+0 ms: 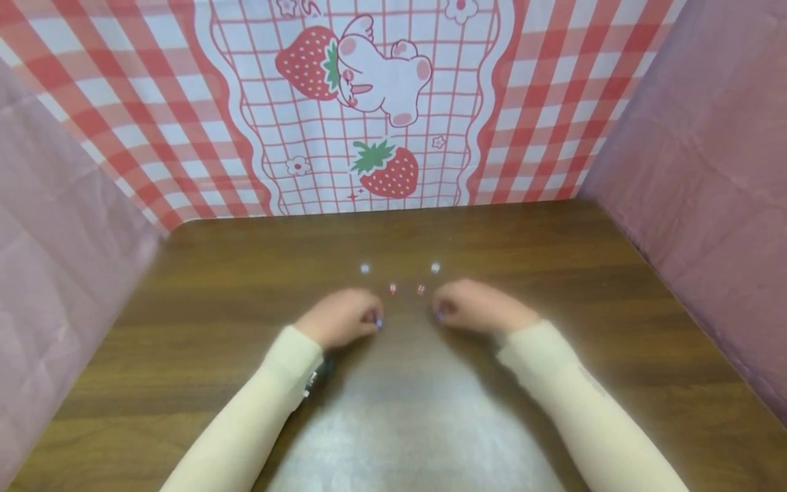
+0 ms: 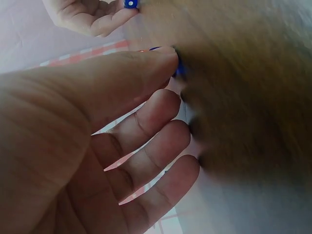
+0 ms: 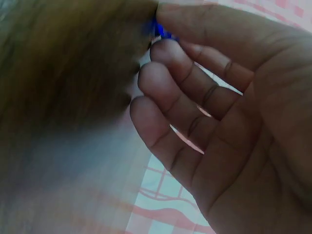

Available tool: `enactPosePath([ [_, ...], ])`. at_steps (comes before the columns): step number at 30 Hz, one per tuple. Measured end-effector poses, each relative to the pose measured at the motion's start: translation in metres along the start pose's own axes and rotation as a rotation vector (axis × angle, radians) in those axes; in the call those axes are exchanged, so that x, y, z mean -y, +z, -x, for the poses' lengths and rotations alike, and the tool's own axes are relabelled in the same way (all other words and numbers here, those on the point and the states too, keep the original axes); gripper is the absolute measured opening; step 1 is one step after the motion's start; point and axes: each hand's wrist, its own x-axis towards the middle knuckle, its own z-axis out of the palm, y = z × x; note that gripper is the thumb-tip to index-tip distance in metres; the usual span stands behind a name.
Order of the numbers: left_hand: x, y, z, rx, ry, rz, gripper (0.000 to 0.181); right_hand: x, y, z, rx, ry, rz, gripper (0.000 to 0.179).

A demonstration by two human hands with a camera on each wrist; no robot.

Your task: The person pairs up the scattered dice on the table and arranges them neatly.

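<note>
In the head view my left hand [image 1: 344,316] pinches a small blue die [image 1: 379,322] between thumb and fingertips, low over the wooden table. Across from it, my right hand [image 1: 479,306] holds another blue die [image 1: 439,316] the same way. The left wrist view shows the left die [image 2: 180,67] mostly hidden behind the thumb; the right die's white pip faces that camera. The other fingers of each hand curve down with their tips at the tabletop. Between and just beyond the hands sit two red dice, one left [image 1: 393,289] and one right [image 1: 421,290].
Farther back lie two whitish dice, one at left [image 1: 365,268] and one at right [image 1: 435,267]. A red-and-white checked cloth [image 1: 541,102] with strawberries hangs behind the brown table [image 1: 233,273]. Pink cloth [image 1: 707,171] encloses both sides.
</note>
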Motion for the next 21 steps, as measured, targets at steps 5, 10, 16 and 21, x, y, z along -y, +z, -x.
enactPosePath([
  [5, -0.0026, 0.0003, -0.0015, 0.013, 0.018, -0.026, 0.014, 0.0044, 0.0006, 0.0010, 0.029, 0.020, -0.022, 0.016],
  [10, -0.0040, -0.0014, -0.0017, 0.030, 0.028, -0.022, 0.015, 0.0041, 0.0018, 0.0006, 0.039, 0.018, -0.030, 0.020],
  [16, -0.0048, -0.0022, -0.0001, 0.026, 0.029, -0.014, 0.016, 0.0031, 0.0017, 0.0008, 0.033, -0.016, -0.045, 0.017],
  [21, -0.0044, -0.0013, -0.0001, 0.020, 0.031, -0.024, 0.014, 0.0045, 0.0019, 0.0007, 0.033, 0.000, -0.050, 0.014],
])
